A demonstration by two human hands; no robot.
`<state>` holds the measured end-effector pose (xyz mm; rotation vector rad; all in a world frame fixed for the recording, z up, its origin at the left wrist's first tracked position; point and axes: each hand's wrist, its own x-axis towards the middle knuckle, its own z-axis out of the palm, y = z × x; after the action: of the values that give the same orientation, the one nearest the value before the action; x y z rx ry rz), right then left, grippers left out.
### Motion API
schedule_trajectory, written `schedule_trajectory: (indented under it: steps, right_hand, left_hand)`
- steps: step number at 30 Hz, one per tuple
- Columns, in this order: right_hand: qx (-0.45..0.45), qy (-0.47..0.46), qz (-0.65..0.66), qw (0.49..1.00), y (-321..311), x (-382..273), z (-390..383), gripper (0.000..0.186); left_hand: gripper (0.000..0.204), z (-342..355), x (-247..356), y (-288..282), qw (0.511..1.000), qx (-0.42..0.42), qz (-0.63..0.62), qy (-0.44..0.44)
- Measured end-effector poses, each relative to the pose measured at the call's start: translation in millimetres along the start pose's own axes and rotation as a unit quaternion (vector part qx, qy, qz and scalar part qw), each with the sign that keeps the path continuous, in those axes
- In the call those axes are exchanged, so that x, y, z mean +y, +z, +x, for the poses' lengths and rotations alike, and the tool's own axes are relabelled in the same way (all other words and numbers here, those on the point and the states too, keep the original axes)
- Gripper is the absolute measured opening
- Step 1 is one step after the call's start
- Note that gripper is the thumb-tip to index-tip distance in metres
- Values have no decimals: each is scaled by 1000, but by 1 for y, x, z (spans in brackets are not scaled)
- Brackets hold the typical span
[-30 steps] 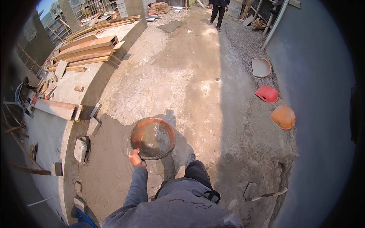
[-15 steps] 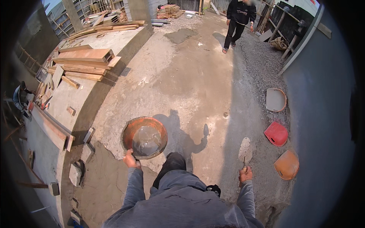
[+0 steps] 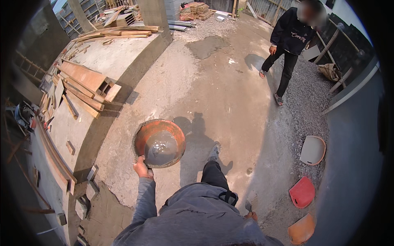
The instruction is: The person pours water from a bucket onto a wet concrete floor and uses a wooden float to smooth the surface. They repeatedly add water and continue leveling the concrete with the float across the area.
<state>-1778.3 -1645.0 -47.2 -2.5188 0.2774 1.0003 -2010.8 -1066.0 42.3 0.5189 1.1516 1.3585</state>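
Note:
My left hand [image 3: 143, 168] grips the near-left rim of a round orange basin [image 3: 141, 139], its edge caked with grey. Grey, watery slurry [image 3: 162, 150] lies in its bottom and catches the light. Low by my right side, my right hand [image 3: 252, 215] is closed around a trowel [image 3: 248, 206]. Only a small part of the trowel's blade shows; its handle is mostly hidden by the hand. My body covers most of the right forearm.
A person [image 3: 289, 45] in dark clothes walks ahead on the right, beside gravel [image 3: 305, 86]. Rounded white, red [image 3: 302, 192] and orange panels lie along the right wall. Lumber [image 3: 84, 80] covers the raised concrete slab on the left. Rubble blocks [image 3: 81, 208] line its edge.
The trowel, held out to the right before, has dropped back beside my body with my right hand. My leg has stepped forward. The other person has come closer. The basin stays in my left hand.

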Motion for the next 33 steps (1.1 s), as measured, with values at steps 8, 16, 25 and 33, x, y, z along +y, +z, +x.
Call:
schedule_trajectory:
  steps: [8, 16, 25, 33]
  right_hand:
    - [-103, -140, 89, 981, -77, -510, 307, 44]
    - [-247, -278, 307, 876, -25, -1041, 455, 48]
    - [-297, -240, 331, 863, 98, -1435, 653, 28]
    - [-290, -269, 268, 878, 241, -1687, 891, 41]
  left_hand:
    - [27, 151, -71, 329, 1000, 12, -2, 22]
    - [30, 345, -186, 635, 999, -14, 23, -20]
    - [25, 591, -295, 949, 1000, -19, 10, 5]
    - [18, 814, -416, 1163, 984, 1, 149, 101]
